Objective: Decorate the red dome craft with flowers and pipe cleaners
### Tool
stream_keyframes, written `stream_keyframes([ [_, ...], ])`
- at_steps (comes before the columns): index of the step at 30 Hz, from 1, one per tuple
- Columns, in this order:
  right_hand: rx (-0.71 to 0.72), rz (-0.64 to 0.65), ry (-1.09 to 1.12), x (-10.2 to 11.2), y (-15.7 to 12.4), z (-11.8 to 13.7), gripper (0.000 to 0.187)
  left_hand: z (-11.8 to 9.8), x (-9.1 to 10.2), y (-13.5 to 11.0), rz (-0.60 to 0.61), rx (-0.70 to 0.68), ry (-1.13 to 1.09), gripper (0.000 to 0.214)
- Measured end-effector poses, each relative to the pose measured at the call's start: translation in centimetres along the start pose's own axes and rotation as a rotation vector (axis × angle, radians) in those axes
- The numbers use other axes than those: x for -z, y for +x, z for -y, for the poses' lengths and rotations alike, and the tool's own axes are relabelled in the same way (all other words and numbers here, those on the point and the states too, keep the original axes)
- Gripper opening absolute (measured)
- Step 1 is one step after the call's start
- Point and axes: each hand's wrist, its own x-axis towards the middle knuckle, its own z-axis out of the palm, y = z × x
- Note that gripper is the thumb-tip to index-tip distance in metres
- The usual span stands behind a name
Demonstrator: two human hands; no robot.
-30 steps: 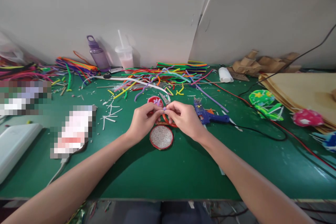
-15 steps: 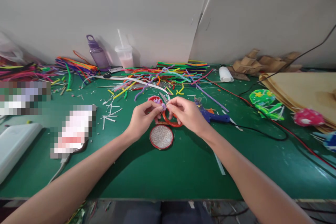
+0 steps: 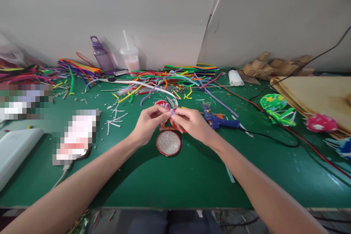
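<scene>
Between my two hands is a small bent piece of purple pipe cleaner (image 3: 172,111), pinched from both sides. My left hand (image 3: 149,121) holds it with thumb and forefinger, and my right hand (image 3: 191,122) grips it from the other side. Under the fingers lie orange-handled scissors (image 3: 173,104), their handles mostly covered by my right hand. A small red-rimmed dish (image 3: 161,102) with purple bits sits just behind my left fingers. Nearer me rests a round red-edged disc (image 3: 168,143) covered in pale beads.
A blue glue gun (image 3: 223,122) lies right of my hand, its cord trailing right. Colourful pipe cleaners (image 3: 164,80) are heaped behind. A purple bottle (image 3: 102,56) and a pink drink cup (image 3: 130,58) stand by the wall. A blurred phone (image 3: 78,135) lies left; green craft pieces (image 3: 274,104) lie right.
My right hand has shifted slightly and its fingers have closed in more over the scissor handles, uncovering more of the glue gun. Both hands still pinch the purple piece.
</scene>
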Motion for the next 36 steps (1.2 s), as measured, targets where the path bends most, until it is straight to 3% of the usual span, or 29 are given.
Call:
stream_keyframes([
  [5,-0.033,0.015,0.108,0.0,-0.1,-0.1,0.025,-0.5,-0.3,-0.1,0.035,0.069,-0.1,0.018],
  [16,0.031,-0.097,-0.039,-0.2,-0.1,-0.4,0.029,-0.4,-0.5,-0.3,0.025,0.07,-0.093,0.02],
  [23,-0.031,0.137,0.052,1.3,-0.1,0.0,0.027,-0.9,0.1,-0.1,0.19,0.184,0.002,0.02],
  [27,-0.079,0.154,0.189,1.4,0.0,0.0,0.03,-0.8,0.0,-0.2,0.174,0.173,-0.107,0.021],
  [36,-0.02,0.189,0.129,0.9,-0.2,0.3,0.025,-0.7,0.2,-0.3,0.239,0.121,-0.069,0.018],
])
